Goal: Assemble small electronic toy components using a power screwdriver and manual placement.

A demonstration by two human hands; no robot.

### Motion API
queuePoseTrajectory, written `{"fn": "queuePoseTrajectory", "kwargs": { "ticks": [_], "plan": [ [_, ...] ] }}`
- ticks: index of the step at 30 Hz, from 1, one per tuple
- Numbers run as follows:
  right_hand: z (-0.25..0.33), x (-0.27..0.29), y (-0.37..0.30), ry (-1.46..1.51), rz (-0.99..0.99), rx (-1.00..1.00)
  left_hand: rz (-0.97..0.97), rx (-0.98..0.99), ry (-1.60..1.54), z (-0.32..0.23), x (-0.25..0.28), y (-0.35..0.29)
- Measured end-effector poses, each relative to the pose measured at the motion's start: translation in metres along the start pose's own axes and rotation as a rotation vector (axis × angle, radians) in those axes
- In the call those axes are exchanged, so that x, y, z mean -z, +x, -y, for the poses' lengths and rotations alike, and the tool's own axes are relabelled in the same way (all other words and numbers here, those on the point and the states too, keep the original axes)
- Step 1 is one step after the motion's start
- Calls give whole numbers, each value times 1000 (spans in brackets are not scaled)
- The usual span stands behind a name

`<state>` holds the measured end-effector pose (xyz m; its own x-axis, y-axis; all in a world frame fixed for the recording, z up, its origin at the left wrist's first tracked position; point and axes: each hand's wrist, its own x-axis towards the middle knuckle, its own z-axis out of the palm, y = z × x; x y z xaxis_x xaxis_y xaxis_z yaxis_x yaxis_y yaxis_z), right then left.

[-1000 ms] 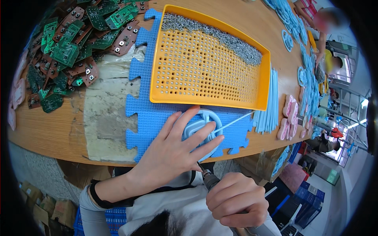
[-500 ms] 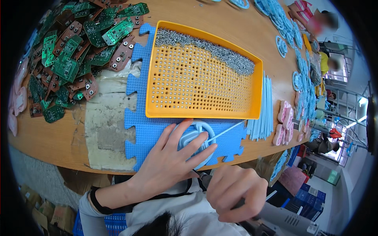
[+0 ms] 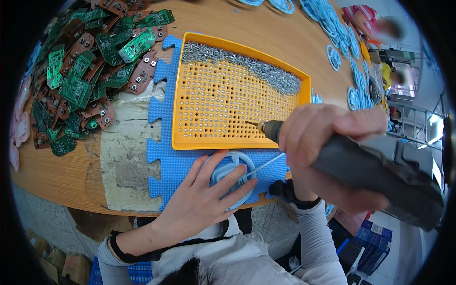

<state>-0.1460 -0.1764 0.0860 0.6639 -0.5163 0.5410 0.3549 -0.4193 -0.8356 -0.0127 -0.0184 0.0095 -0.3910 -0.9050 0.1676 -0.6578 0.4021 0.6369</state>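
My left hand lies over a light-blue round plastic housing, its fingers spread across the piece and holding it against the blue foam mat. A thin blue rod sticks out from the housing to the right. In my right hand is a dark electric screwdriver, with the fingers wrapped round its body. Its bit points left, over the lower middle of a yellow screw tray. Silver screws fill many of the tray's holes, and loose screws are heaped along its far side.
Green and brown circuit boards are piled at the far left of the wooden table. Light-blue plastic parts line the far right edge. Pink pieces lie at the left rim. Other people sit farther along.
My right hand has risen from near my body, bringing the screwdriver up and over the screw tray. My left hand stays on the housing.
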Motion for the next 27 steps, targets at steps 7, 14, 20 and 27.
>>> {"fn": "queuePoseTrajectory", "kwargs": {
  "ticks": [7, 14, 20, 27],
  "plan": [
    [-20, 3, 1, 5, -42, 18, 28, -6, -19, 1, 2, 1],
    [-18, 3, 2, -104, -46, -74, -16, -2, 27, -2, 0, 1],
    [4, -10, 3, -340, -172, -291, 34, 58, 2, -13, 8, 12],
    [61, -4, -16, 78, -157, -38, -15, 101, -74, -8, 1, 16]
  ]
}}
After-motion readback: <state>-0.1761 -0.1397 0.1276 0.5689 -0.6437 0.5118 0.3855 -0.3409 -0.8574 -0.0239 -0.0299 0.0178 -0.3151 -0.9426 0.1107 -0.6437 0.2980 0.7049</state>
